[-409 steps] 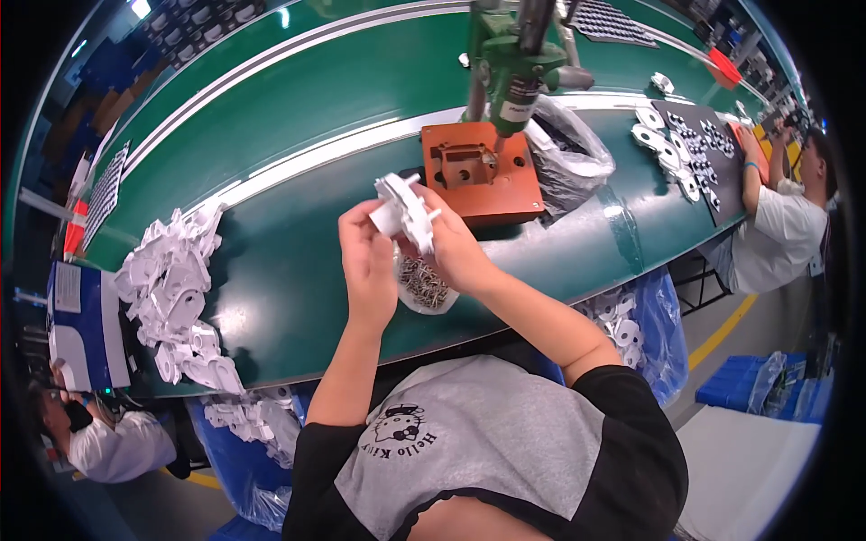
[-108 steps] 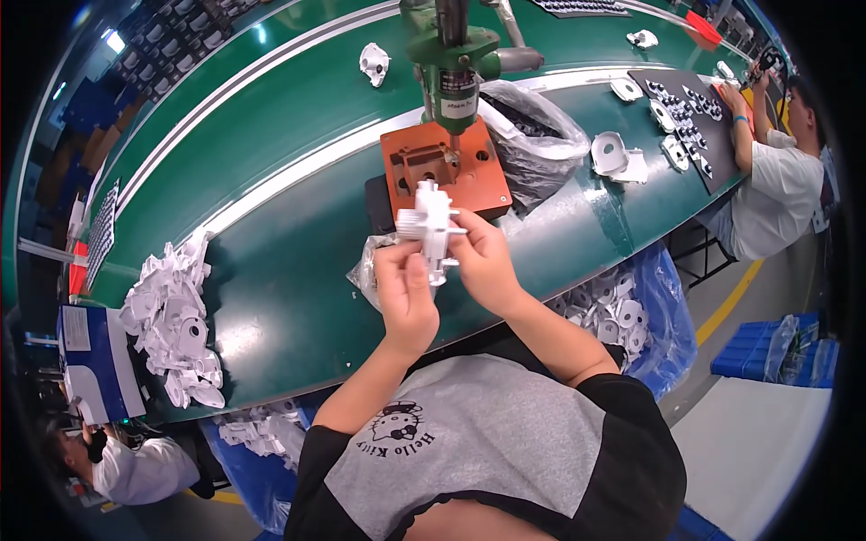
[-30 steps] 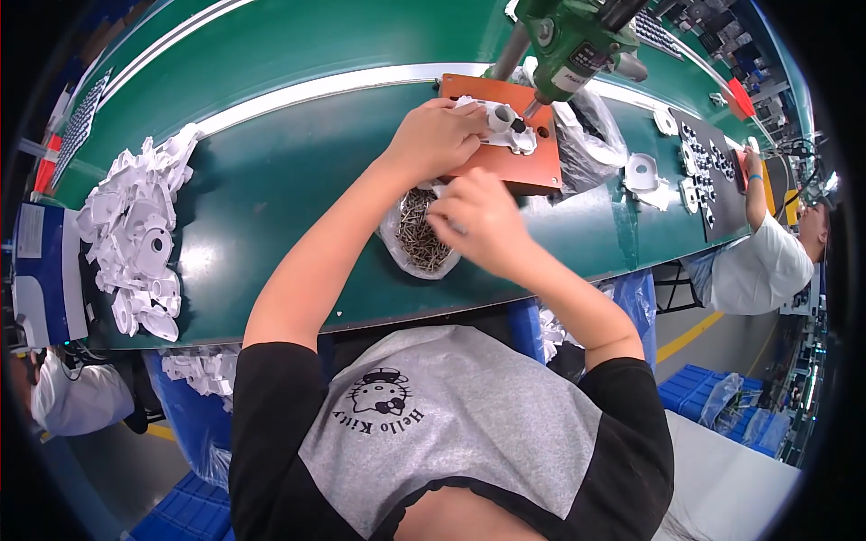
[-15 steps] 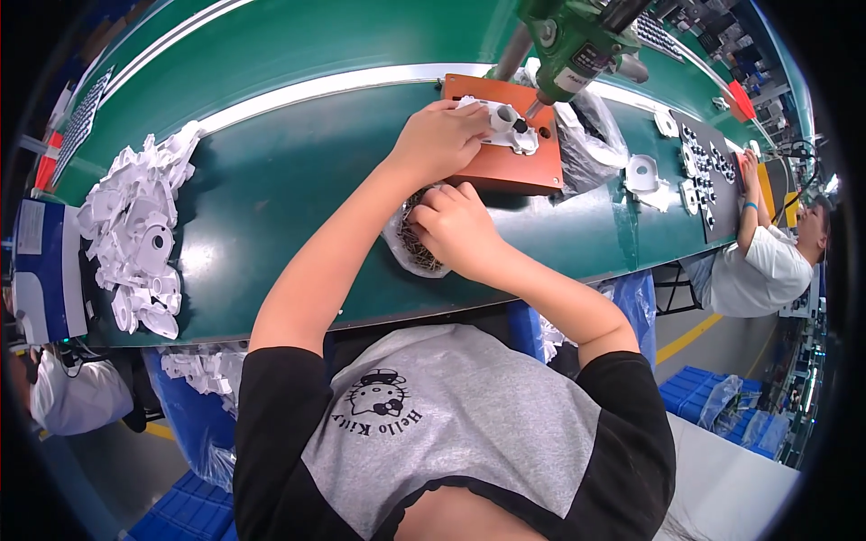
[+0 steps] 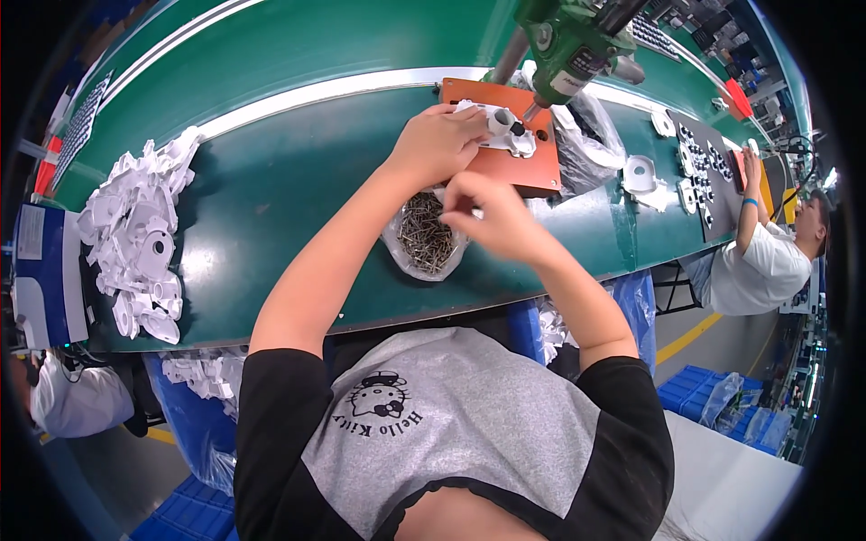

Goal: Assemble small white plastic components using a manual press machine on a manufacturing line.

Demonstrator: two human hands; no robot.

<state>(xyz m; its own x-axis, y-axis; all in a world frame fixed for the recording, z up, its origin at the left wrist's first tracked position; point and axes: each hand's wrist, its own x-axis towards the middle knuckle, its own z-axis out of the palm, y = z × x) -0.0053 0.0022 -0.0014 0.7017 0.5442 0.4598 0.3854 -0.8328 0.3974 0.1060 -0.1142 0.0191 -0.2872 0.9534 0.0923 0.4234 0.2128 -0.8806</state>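
On an orange fixture block (image 5: 510, 171) lies a white plastic part (image 5: 523, 145) with a short upright tube and a small black piece. My left hand (image 5: 437, 146) rests over the left side of this part, its fingers pressing it against the block. Close in front stands a plastic-lined bowl (image 5: 422, 273) of loose metal screws (image 5: 424, 236). My right hand (image 5: 492, 215) is above the bowl's right side, thumb and fingers curled together; whatever sits between the fingertips is too small to make out. Above the block's right side points the tip of a green press-like machine (image 5: 577, 63).
A heap of white plastic parts (image 5: 149, 225) covers the table's left end. Right of the block lies a clear plastic bag (image 5: 595, 158), then a few white parts (image 5: 641, 176) and a dark mat (image 5: 713, 194) with small black pieces. A co-worker (image 5: 758, 266) sits at the far right.
My right hand has come up out of the bowl and moved right, uncovering the screws. My left hand stays on the white part.
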